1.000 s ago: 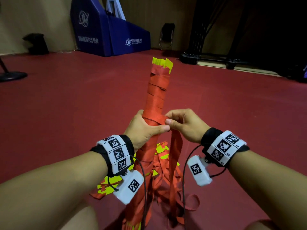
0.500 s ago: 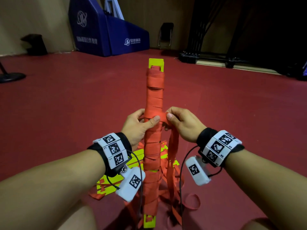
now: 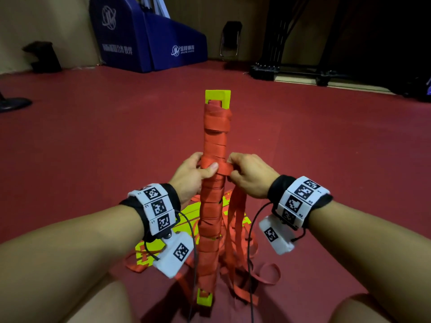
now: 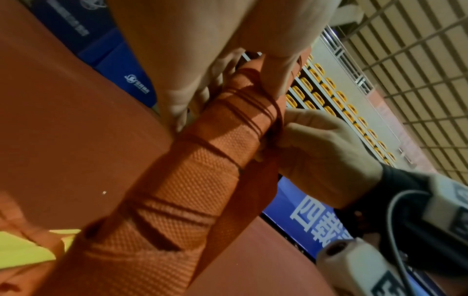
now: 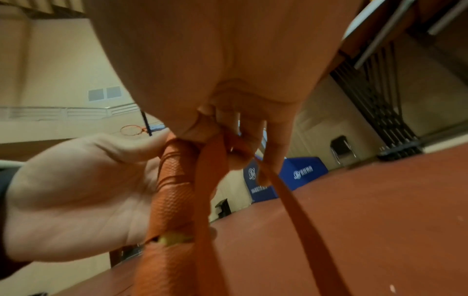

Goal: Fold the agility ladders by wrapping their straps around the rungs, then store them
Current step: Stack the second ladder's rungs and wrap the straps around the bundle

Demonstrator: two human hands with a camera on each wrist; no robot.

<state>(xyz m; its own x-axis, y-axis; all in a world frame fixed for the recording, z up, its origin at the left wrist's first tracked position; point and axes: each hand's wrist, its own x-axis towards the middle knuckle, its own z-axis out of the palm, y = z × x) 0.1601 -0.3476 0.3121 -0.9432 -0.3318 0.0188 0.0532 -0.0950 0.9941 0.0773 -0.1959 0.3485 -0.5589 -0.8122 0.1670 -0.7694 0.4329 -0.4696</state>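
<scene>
Agility ladder bundle point(image 3: 213, 183) is held upright at centre, base on the floor point(image 3: 93, 148). Wrapped rungs are gripped by the left hand point(image 3: 190, 174); a strap turn is pinched by the right hand point(image 3: 249, 174). Loose straps point(image 3: 238, 229) remain at 5 o'clock; storing not yet done.
</scene>
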